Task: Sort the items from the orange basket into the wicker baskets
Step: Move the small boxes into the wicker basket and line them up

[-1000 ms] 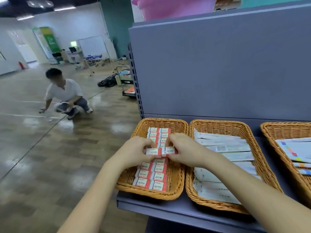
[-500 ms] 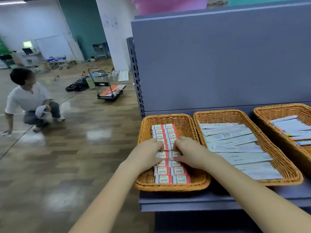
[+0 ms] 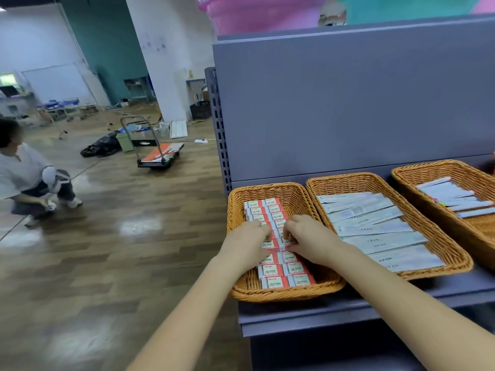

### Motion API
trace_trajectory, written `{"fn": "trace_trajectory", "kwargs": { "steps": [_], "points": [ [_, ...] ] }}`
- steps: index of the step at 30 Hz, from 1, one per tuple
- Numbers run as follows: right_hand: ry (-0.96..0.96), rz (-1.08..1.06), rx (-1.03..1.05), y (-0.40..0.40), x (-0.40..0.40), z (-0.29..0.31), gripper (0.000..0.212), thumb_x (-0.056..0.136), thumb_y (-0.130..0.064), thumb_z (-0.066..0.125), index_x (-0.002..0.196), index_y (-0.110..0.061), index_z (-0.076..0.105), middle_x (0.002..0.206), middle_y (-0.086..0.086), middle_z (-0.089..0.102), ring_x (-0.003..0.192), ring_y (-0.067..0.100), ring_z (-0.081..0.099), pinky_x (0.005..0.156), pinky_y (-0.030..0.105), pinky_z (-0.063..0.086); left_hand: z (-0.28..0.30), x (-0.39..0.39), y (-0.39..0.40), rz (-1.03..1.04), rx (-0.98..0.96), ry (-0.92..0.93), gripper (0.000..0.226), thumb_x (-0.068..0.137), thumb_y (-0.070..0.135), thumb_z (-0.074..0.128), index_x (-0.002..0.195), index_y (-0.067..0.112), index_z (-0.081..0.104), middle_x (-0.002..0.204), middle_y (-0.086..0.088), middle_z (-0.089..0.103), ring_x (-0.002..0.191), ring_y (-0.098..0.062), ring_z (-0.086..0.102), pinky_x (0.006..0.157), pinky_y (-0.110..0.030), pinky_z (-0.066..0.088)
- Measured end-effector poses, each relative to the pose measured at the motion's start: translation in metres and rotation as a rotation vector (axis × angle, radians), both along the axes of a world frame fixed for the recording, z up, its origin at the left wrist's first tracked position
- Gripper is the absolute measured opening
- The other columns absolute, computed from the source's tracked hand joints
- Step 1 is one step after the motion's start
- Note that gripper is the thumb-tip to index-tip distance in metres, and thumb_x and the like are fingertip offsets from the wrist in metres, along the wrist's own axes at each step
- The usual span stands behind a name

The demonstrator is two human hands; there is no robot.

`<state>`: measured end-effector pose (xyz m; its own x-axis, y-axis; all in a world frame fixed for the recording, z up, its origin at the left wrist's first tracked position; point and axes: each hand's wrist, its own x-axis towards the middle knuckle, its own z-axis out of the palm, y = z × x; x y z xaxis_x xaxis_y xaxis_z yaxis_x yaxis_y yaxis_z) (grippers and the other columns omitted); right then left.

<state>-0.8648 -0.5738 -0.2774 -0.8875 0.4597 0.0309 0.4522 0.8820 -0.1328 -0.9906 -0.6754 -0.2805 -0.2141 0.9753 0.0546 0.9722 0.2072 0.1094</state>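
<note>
With both forearms stretched over the leftmost rectangular wicker basket (image 3: 284,295), my left hand (image 3: 245,243) and right hand (image 3: 312,241) pinch small red-and-white eraser boxes (image 3: 276,243), fingers curled down.

Head view, down over shelf (image 3: 348,314)

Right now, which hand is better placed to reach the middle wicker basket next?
Right. The right hand sits beside the middle wicker basket; the left hand is at the far side of the eraser boxes.

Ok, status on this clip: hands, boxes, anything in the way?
Left hand, right hand each pinching a box in the left basket. Boxes in two rows. Nothing in the way.
</note>
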Motion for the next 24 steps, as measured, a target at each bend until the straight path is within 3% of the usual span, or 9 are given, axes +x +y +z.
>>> {"fn": "trace_trajectory", "kwargs": {
  "steps": [7, 14, 19, 24],
  "points": [
    [-0.108, 0.016, 0.027, 0.007, -0.006, 0.015, 0.031, 0.094, -0.031, 0.051, 0.118, -0.013, 0.057, 0.115, 0.004, 0.054, 0.108, 0.020, 0.050, 0.090, 0.032, 0.045, 0.015, -0.003, 0.012, -0.003, -0.072, 0.099, 0.026, 0.095, 0.038, 0.047, 0.106, 0.017, 0.057, 0.105, -0.002, 0.060, 0.092, -0.017, 0.054, 0.067, -0.027, 0.045],
    [0.057, -0.090, 0.140, 0.027, 0.007, 0.011, 0.040, 0.097, -0.031, 0.045, 0.133, -0.015, 0.045, 0.131, 0.003, 0.047, 0.124, 0.020, 0.039, 0.102, 0.032, 0.036, 0.011, 0.013, 0.042, 0.027, 0.086, 0.296, 0.038, 0.100, 0.038, 0.038, 0.128, 0.015, 0.049, 0.128, -0.005, 0.052, 0.118, -0.023, 0.045, 0.096, -0.036, 0.038],
    [0.060, -0.173, 0.164, 0.056, 0.042, 0.009, 0.042, 0.096, -0.029, 0.044, 0.133, -0.010, 0.043, 0.133, 0.008, 0.047, 0.125, 0.024, 0.040, 0.103, 0.037, 0.037, 0.013, 0.040, 0.063, -0.064, 0.091, 0.303, 0.038, 0.101, 0.036, 0.032, 0.130, 0.015, 0.046, 0.132, -0.006, 0.049, 0.123, -0.024, 0.041, 0.100, -0.037, 0.034],
    [0.036, -0.230, 0.154, 0.089, 0.087, 0.020, 0.046, 0.097, -0.031, 0.045, 0.138, -0.012, 0.039, 0.137, 0.006, 0.043, 0.128, 0.023, 0.037, 0.105, 0.034, 0.035, 0.028, 0.078, 0.098, -0.049, 0.119, 0.305, 0.042, 0.101, 0.040, 0.031, 0.130, 0.014, 0.047, 0.131, -0.006, 0.051, 0.122, -0.024, 0.042, 0.098, -0.037, 0.036]
  ]
}}
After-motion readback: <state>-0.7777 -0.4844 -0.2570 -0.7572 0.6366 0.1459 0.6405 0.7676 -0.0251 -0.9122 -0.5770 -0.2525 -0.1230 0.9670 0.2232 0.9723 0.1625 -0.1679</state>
